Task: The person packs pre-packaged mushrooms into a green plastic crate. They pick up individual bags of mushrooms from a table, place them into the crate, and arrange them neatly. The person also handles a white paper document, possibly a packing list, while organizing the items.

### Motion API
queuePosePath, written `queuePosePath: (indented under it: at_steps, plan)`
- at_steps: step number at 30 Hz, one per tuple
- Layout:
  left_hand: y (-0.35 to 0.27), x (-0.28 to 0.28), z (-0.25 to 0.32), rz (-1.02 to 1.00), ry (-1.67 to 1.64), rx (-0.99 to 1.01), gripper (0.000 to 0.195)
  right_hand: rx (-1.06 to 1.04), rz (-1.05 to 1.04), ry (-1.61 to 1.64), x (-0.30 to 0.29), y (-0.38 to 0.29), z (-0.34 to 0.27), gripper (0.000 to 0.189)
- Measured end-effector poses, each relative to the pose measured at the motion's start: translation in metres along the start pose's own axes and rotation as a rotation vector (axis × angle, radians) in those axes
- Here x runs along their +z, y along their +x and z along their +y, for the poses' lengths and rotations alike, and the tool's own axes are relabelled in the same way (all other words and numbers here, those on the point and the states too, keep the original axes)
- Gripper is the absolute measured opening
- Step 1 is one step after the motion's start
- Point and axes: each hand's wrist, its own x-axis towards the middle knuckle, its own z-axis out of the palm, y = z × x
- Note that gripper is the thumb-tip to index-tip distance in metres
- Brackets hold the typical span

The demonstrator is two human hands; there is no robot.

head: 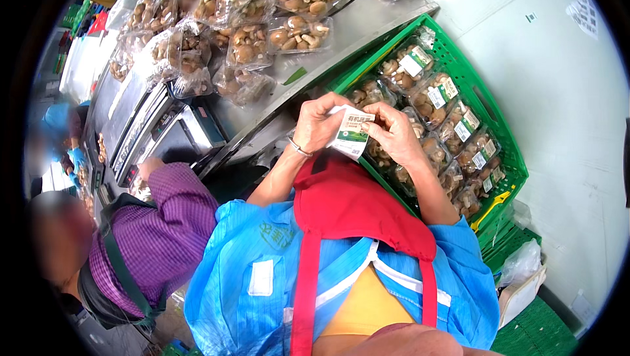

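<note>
A white paper label (pixel 350 143) with a green printed band and writing is held up in front of my chest. My left hand (pixel 317 127), a bangle at its wrist, grips the label's left side. At its right edge, the fingertips of my right hand (pixel 395 133) pinch the same label. Behind my right hand stands a green plastic crate (pixel 485 88), holding several clear-wrapped trays of mushrooms (pixel 435 97). Many of these trays bear white and green labels. Part of the crate's near side is hidden by my right arm.
Film-wrapped mushroom packs (pixel 246 41) are heaped on a metal worktable (pixel 315 68) ahead. A co-worker in a purple checked sleeve (pixel 179 198) is close on my left, near a weighing or labelling machine (pixel 170 129). A pale wall (pixel 556 85) bounds the right side. Green crates (pixel 512 243) stand at lower right.
</note>
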Motion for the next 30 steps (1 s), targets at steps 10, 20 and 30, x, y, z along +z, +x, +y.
queuePosePath:
  at_steps: [10, 20, 30]
  plan:
    - [-0.027, -0.067, -0.008, 0.135, 0.453, 0.13, 0.022, 0.062, 0.475, 0.244, -0.029, 0.0, 0.007, 0.004]
    - [-0.029, -0.085, 0.018, 0.057, 0.478, -0.021, 0.015, 0.188, 0.301, -0.509, -0.013, 0.058, 0.119, 0.029]
    - [-0.014, -0.027, 0.022, -0.034, 0.085, -0.052, 0.006, 0.104, 0.142, -0.036, 0.002, 0.006, 0.032, 0.048]
